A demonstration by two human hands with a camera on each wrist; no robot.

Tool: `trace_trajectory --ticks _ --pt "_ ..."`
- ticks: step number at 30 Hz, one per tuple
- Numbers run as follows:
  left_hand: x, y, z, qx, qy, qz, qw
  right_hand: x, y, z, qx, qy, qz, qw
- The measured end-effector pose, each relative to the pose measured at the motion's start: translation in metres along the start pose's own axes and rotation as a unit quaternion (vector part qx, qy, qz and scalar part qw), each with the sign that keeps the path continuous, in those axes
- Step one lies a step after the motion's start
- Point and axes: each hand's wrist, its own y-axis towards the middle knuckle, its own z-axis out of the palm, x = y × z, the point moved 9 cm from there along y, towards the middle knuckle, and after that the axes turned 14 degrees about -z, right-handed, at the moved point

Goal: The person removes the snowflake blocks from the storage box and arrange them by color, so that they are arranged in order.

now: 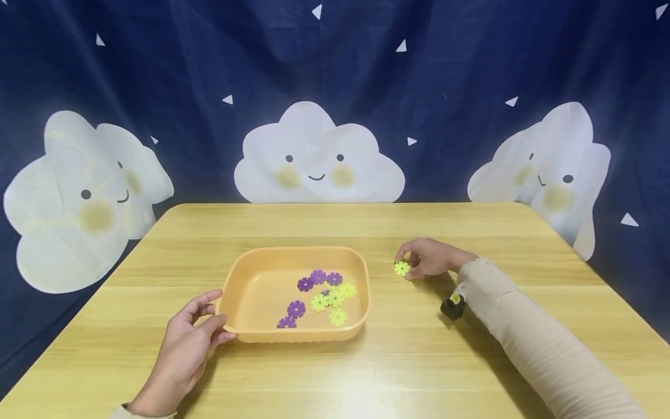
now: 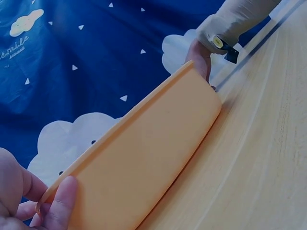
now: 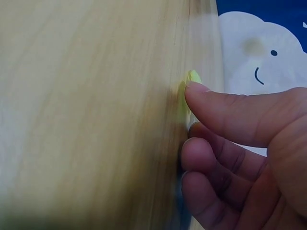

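My left hand (image 1: 183, 343) grips the left rim of an orange plastic tray (image 1: 253, 305), thumb on the near side and fingers around the edge. In the left wrist view that thumb presses the tray's outer wall (image 2: 144, 148). Inside the tray lie several purple notched discs (image 1: 296, 309) and several yellow notched discs (image 1: 338, 317), grouped toward its right half, some overlapping. To the right of the tray, my right hand (image 1: 431, 257) pinches one yellow notched disc (image 1: 402, 268) on edge between thumb and fingers, close over the table. The right wrist view shows only the disc's edge (image 3: 194, 76) past the thumb.
A light wood-grain table (image 1: 377, 372) carries the tray. Behind it hangs a dark blue curtain (image 1: 356, 70) with smiling white clouds. A small black device (image 1: 452, 308) is worn at the right wrist, by the beige sleeve (image 1: 539, 343).
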Motion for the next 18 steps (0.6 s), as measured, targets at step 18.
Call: trace_trajectory --ticks 18 --pt "-0.0022 -0.0003 0.0025 0.006 -0.019 0.01 0.9998 0.0038 -0.0024 0.0007 -0.001 -0.016 -0.018 0.9997"
